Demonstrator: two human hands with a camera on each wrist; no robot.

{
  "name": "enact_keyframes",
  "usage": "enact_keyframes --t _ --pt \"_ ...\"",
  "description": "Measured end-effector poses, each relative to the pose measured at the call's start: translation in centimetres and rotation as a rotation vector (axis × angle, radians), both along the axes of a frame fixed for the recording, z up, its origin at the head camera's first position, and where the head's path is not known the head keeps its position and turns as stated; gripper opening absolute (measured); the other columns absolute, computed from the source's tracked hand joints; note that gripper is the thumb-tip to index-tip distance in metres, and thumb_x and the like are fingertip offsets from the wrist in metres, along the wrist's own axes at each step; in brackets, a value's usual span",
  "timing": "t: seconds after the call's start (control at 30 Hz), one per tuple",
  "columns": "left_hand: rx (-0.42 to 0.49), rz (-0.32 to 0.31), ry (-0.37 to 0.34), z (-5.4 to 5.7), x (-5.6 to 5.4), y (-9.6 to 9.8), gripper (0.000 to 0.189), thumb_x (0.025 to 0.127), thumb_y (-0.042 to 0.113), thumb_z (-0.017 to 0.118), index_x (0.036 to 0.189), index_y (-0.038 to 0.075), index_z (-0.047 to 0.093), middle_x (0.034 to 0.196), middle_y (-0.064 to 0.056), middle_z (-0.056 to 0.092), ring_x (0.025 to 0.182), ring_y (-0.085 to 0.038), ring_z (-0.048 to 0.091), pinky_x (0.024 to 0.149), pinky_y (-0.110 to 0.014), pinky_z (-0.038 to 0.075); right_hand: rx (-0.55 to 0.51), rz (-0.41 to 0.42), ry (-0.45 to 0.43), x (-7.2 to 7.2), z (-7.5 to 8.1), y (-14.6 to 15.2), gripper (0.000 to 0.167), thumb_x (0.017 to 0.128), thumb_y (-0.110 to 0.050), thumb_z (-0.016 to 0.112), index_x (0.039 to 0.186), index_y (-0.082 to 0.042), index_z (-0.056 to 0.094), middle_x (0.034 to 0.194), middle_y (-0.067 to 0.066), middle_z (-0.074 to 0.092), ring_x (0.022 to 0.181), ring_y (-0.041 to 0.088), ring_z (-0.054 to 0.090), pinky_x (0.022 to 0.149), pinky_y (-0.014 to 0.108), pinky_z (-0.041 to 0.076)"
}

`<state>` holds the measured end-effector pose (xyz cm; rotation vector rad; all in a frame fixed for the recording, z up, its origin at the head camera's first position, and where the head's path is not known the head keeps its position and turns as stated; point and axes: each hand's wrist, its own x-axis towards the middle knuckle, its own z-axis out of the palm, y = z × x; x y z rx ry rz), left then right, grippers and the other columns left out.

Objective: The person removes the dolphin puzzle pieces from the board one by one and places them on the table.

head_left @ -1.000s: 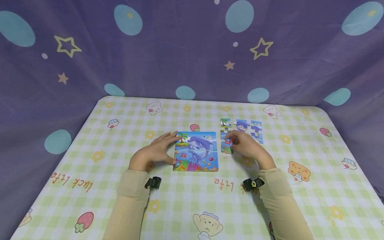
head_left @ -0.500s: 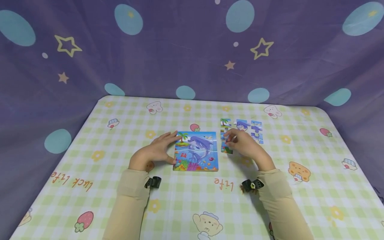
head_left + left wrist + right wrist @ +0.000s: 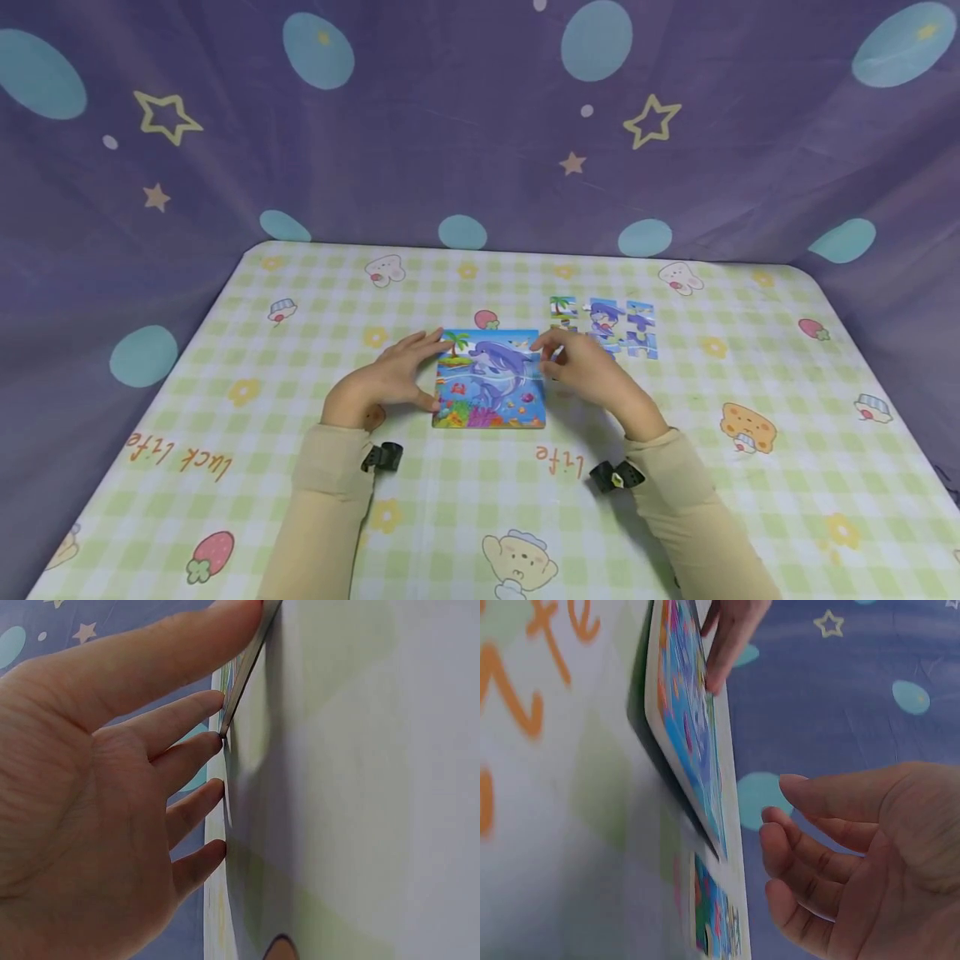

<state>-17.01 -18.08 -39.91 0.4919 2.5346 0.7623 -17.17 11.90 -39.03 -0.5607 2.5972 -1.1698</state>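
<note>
A square dolphin jigsaw puzzle (image 3: 491, 392) lies on the table in the head view, showing dolphins, a palm tree, a crab and coral. My left hand (image 3: 397, 371) rests at its left edge, fingers fairly straight and spread, the thumb lower down on the same side. The left wrist view shows the thumb and fingertips at the board's thin edge. Over the puzzle's upper right edge hovers my right hand (image 3: 588, 371), its fingers loosely bent. In the right wrist view there is a gap between thumb and fingers, with nothing held.
Right of the puzzle lie several loose jigsaw pieces, among them a palm tree piece (image 3: 562, 307), a dolphin piece (image 3: 602, 313) and a tail piece (image 3: 641, 315). My right hand partly covers the lower left ones. A purple curtain (image 3: 480, 125) hangs behind the checked tablecloth (image 3: 465, 517).
My right hand has moved left, from the left column of loose pieces to the puzzle's right edge. The left hand and the puzzle have stayed where they were.
</note>
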Motion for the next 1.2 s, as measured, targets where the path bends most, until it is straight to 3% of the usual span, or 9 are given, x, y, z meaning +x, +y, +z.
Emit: enact_keyframes --t 0.23,0.47,0.8,0.97,1.2 --pt "0.001 -0.009 0.005 0.1 0.0 -0.1 0.094 0.076 0.019 0.087 0.154 0.011 0.036 0.165 -0.009 0.013 0.15 -0.036 0.005 0.117 -0.063 0.007 0.014 0.022 0.008 0.8 0.1 -1.8 0.02 0.093 -0.003 0.067 0.113 -0.003 0.068 0.093 0.004 0.064 0.077 0.015 0.059 0.068 0.031 0.05" --pt "0.004 -0.003 0.003 0.0 -0.1 -0.1 0.094 0.076 0.02 0.087 0.155 0.012 0.035 0.165 -0.008 0.013 0.15 -0.035 0.004 0.117 -0.064 0.007 0.003 0.023 -0.035 1.7 -0.2 -3.4 0.021 0.093 -0.005 0.068 0.115 -0.005 0.068 0.093 0.002 0.062 0.072 0.013 0.059 0.063 0.031 0.049" --pt "-0.005 0.004 -0.002 0.1 0.1 0.0 0.094 0.077 0.02 0.086 0.155 0.012 0.035 0.165 -0.008 0.013 0.15 -0.035 0.005 0.116 -0.064 0.008 0.074 0.092 -0.014 2.8 -0.9 -4.7 0.03 0.092 -0.01 0.072 0.121 -0.009 0.065 0.113 0.004 0.064 0.082 0.012 0.058 0.069 0.03 0.051" --pt "-0.003 0.004 0.0 0.1 0.1 0.0 0.094 0.076 0.02 0.086 0.155 0.012 0.035 0.165 -0.008 0.013 0.15 -0.035 0.005 0.116 -0.065 0.008 0.068 0.112 -0.037 3.0 -1.1 -5.1 0.029 0.092 -0.006 0.071 0.12 -0.008 0.065 0.113 0.004 0.062 0.084 0.013 0.059 0.071 0.031 0.052" --pt "0.0 0.003 -0.011 0.1 0.0 0.0 0.095 0.076 0.02 0.086 0.155 0.013 0.034 0.166 -0.007 0.011 0.151 -0.034 0.004 0.117 -0.064 0.006 0.163 0.154 -0.012 3.3 -1.4 -5.6 0.036 0.09 -0.009 0.073 0.124 -0.008 0.063 0.116 0.007 0.056 0.088 0.015 0.057 0.076 0.033 0.051"
